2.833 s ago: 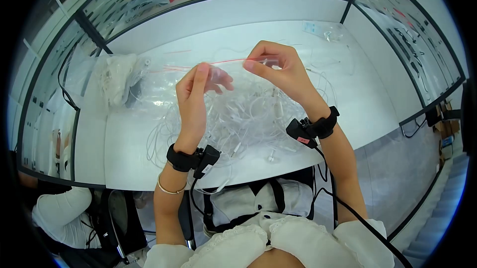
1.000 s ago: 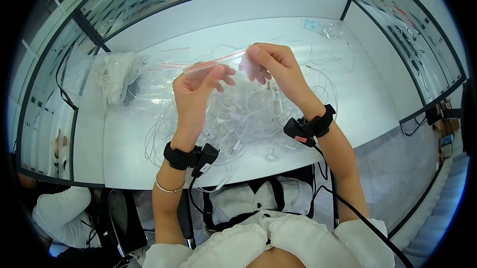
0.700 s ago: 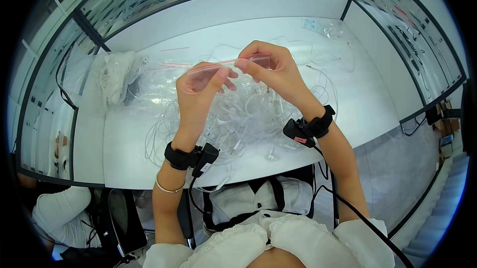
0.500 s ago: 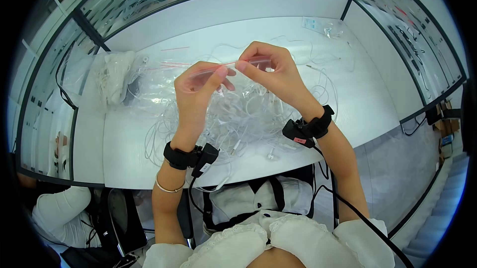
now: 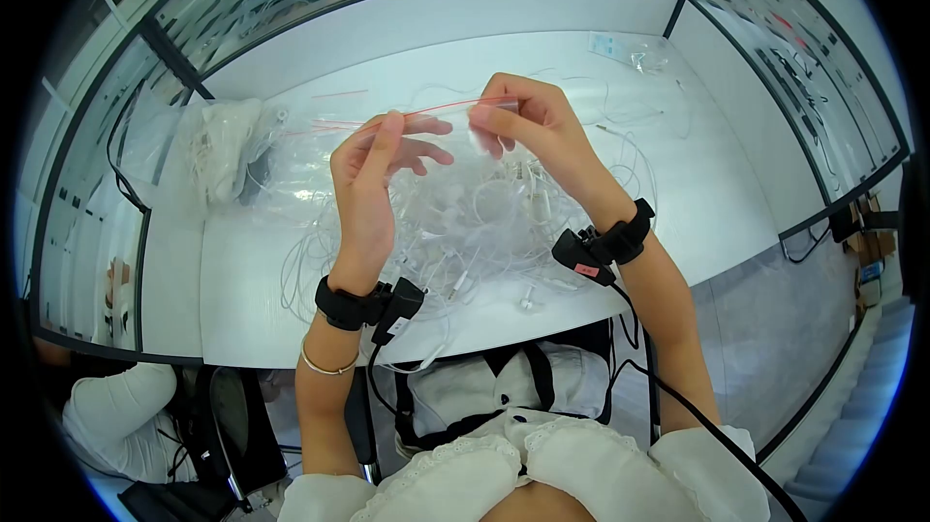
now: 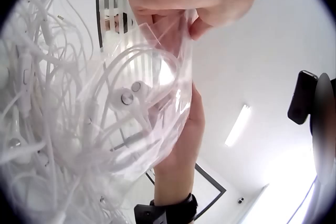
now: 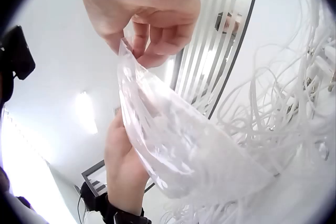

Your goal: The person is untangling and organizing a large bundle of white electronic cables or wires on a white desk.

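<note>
My hands stretch the top of a clear zip-lock bag (image 6: 152, 148) between them, above the desk. Its red seal line (image 5: 436, 109) runs from one hand to the other. In the left wrist view, white wired earphones (image 6: 127, 97) show coiled inside. At the left end of the seal, my left hand (image 5: 364, 188) pinches the bag with thumb over the edge, other fingers spread behind. My right hand (image 5: 547, 130) pinches the other end between thumb and curled index finger. Below the bag lies a tangled heap of white earphones (image 5: 460, 265).
Flat clear zip-lock bags (image 5: 300, 178) with red lines lie left of the heap. Beside them stands a larger plastic bag (image 5: 225, 149) with white contents. A small clear packet (image 5: 635, 51) sits at the back right. Low partitions (image 5: 465, 18) enclose the desk (image 5: 717, 222).
My hands have drawn a little apart, stretching the seal line between them. My left thumb has moved up onto the bag's edge, and the left fingers have spread.
</note>
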Demonstrator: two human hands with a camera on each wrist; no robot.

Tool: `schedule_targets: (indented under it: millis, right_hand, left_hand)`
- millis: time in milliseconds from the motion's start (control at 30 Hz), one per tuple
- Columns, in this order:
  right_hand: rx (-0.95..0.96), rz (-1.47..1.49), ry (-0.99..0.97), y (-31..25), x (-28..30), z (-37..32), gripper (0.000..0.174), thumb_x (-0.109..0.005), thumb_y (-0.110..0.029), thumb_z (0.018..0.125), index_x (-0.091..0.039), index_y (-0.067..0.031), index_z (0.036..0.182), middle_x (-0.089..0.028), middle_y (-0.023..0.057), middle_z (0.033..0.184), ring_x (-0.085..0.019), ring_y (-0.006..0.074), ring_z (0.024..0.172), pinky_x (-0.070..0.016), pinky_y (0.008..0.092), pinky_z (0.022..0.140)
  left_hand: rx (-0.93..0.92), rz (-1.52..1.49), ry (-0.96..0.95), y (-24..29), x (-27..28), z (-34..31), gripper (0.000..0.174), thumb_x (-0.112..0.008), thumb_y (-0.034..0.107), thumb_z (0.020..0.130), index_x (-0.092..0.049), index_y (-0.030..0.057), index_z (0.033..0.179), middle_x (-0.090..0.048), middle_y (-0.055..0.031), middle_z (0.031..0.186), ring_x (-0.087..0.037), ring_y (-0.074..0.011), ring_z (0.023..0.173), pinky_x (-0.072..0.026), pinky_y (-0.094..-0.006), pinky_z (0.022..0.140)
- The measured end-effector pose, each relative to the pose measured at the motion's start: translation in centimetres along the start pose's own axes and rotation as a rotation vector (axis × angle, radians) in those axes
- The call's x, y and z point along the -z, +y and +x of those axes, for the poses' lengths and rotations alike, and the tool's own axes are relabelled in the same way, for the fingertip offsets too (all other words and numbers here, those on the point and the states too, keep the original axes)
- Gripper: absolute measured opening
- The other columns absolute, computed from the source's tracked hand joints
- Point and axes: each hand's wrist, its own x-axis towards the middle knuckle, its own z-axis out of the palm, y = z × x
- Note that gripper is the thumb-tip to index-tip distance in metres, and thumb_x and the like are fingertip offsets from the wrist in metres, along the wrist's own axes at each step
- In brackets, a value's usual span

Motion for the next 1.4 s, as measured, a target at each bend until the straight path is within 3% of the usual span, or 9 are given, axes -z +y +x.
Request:
schedule_targets:
  millis: [433, 467, 700, 900, 1033, 1167, 1267, 1333, 1400]
  right_hand:
    - [-0.194, -0.043, -0.376, -0.1, -1.0, -0.3, 0.037, -0.059, -0.033, 0.09, -0.063, -0.0049, 0.114, -0.068, 0.003, 0.09, -0.058, 0.012, 0.081, -0.0457, 0.0257, 0.075]
    - [-0.159, -0.095, -0.387, -0.1, -0.8, -0.2, 0.038, -0.058, -0.033, 0.091, -0.063, -0.0041, 0.115, -0.068, 0.0048, 0.093, -0.062, 0.0136, 0.081, -0.0468, 0.0248, 0.074]
    - [-0.139, 0.219, 0.031, -1.1, 1.1, 0.4, 0.045, -0.05, -0.031, 0.094, -0.053, -0.0014, 0.128, -0.067, 0.0131, 0.105, -0.067, 0.0208, 0.089, -0.0519, 0.0289, 0.077]
    - [-0.016, 0.441, 0.404, 1.4, 12.6, 2.5, 0.049, -0.048, -0.023, 0.094, -0.041, 0.0037, 0.134, -0.053, 0.0181, 0.128, -0.053, 0.0291, 0.118, -0.0382, 0.0356, 0.105]
    - [-0.034, 0.587, 0.822, 3.8, 21.9, 1.5, 0.048, -0.041, -0.011, 0.093, -0.032, 0.0116, 0.134, -0.041, 0.0269, 0.135, -0.045, 0.038, 0.124, -0.036, 0.0428, 0.109]
    - [0.092, 0.724, 0.845, 6.9, 32.3, 1.2, 0.036, -0.042, -0.009, 0.09, -0.041, 0.0119, 0.12, -0.049, 0.0292, 0.124, -0.05, 0.041, 0.117, -0.0418, 0.0456, 0.103]
    - [0.052, 0.724, 0.856, 5.0, 32.3, 2.4, 0.038, -0.045, -0.01, 0.091, -0.039, 0.0103, 0.122, -0.051, 0.0303, 0.122, -0.054, 0.0386, 0.11, -0.045, 0.0433, 0.098]
    - [-0.27, -0.42, 0.698, 5.5, 30.5, 0.2, 0.039, -0.051, -0.012, 0.09, -0.042, 0.0059, 0.124, -0.056, 0.0277, 0.117, -0.057, 0.0362, 0.106, -0.0464, 0.0413, 0.095]
    - [-0.314, -1.337, 0.504, 7.7, 30.9, -3.0, 0.041, -0.063, -0.011, 0.084, -0.051, -0.0027, 0.123, -0.064, 0.0209, 0.105, -0.064, 0.0295, 0.097, -0.0502, 0.0351, 0.087]
  left_hand:
    - [-0.073, -0.12, 0.236, 0.0, 0.4, 0.5, 0.04, -0.046, 0.033, 0.099, -0.059, -0.0032, 0.107, -0.069, -0.0178, 0.094, -0.069, -0.0248, 0.082, -0.0512, -0.0268, 0.069]
    - [-0.028, -0.041, 0.123, -0.1, 1.1, 0.5, 0.046, -0.042, 0.039, 0.099, -0.051, -0.0003, 0.122, -0.06, -0.0189, 0.118, -0.062, -0.0261, 0.105, -0.0469, -0.0317, 0.086]
    - [-0.008, -0.099, 0.106, -0.7, 0.9, 1.3, 0.057, -0.032, 0.048, 0.099, -0.044, 0.003, 0.132, -0.052, -0.0149, 0.133, -0.05, -0.0244, 0.123, -0.035, -0.0368, 0.102]
    - [0.013, -0.045, 0.13, -1.0, 0.7, 1.2, 0.051, -0.032, 0.041, 0.101, -0.046, 0.0027, 0.131, -0.052, -0.0144, 0.132, -0.052, -0.0246, 0.12, -0.0364, -0.0366, 0.1]
    - [0.034, -0.024, 0.133, -1.7, 0.6, 1.1, 0.047, -0.035, 0.037, 0.101, -0.047, 0.0017, 0.13, -0.053, -0.0145, 0.131, -0.056, -0.0256, 0.116, -0.0395, -0.036, 0.096]
    - [0.067, 0.011, 0.106, -1.8, 0.6, 1.2, 0.05, -0.034, 0.04, 0.101, -0.046, 0.0022, 0.131, -0.052, -0.0139, 0.132, -0.055, -0.0248, 0.118, -0.038, -0.0355, 0.097]
    - [0.098, 0.045, 0.077, -1.8, 0.9, 1.1, 0.053, -0.031, 0.04, 0.101, -0.041, 0.0016, 0.135, -0.049, -0.0138, 0.135, -0.052, -0.0249, 0.121, -0.036, -0.0351, 0.099]
    - [0.069, 0.035, 0.124, -2.2, 0.8, 1.2, 0.051, -0.037, 0.042, 0.099, -0.046, 0.0027, 0.131, -0.053, -0.0135, 0.13, -0.056, -0.0241, 0.115, -0.0392, -0.0345, 0.095]
    - [0.064, 0.024, 0.154, -2.2, 0.6, 1.1, 0.048, -0.041, 0.041, 0.099, -0.05, 0.0037, 0.128, -0.056, -0.0132, 0.127, -0.059, -0.023, 0.111, -0.0414, -0.0335, 0.091]
